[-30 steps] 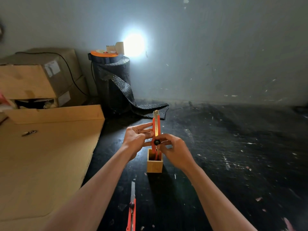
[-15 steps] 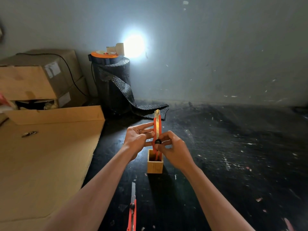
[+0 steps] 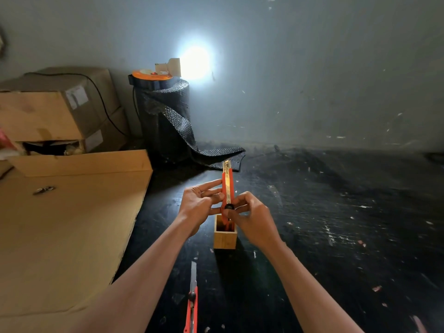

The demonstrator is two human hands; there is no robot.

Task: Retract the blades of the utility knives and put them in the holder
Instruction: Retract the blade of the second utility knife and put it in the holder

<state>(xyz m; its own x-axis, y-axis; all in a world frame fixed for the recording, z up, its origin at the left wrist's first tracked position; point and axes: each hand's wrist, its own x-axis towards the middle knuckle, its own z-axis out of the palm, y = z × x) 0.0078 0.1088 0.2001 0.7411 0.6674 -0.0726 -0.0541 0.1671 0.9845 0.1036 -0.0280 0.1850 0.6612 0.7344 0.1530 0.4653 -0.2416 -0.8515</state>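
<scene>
An orange utility knife (image 3: 227, 186) stands upright over a small square wooden holder (image 3: 225, 237) on the dark floor. Only a short tip of blade shows at its top. My left hand (image 3: 200, 203) steadies the knife's body from the left with its fingers spread along it. My right hand (image 3: 252, 216) grips the lower part, its thumb on the black slider knob (image 3: 229, 207). The holder's inside is dim; something orange shows in it. A second orange knife (image 3: 192, 306) lies on the floor nearer to me, its long blade extended and pointing away.
A large flat cardboard sheet (image 3: 67, 224) covers the floor to the left, with a small metal piece (image 3: 44, 189) on it. Cardboard boxes (image 3: 55, 109) are stacked behind. A black roll of bubble wrap (image 3: 165, 121) stands by the wall under a bright lamp. Scraps litter the floor on the right.
Both hands and the upright knife have stayed nearly still over the holder. No clear change in blade length shows.
</scene>
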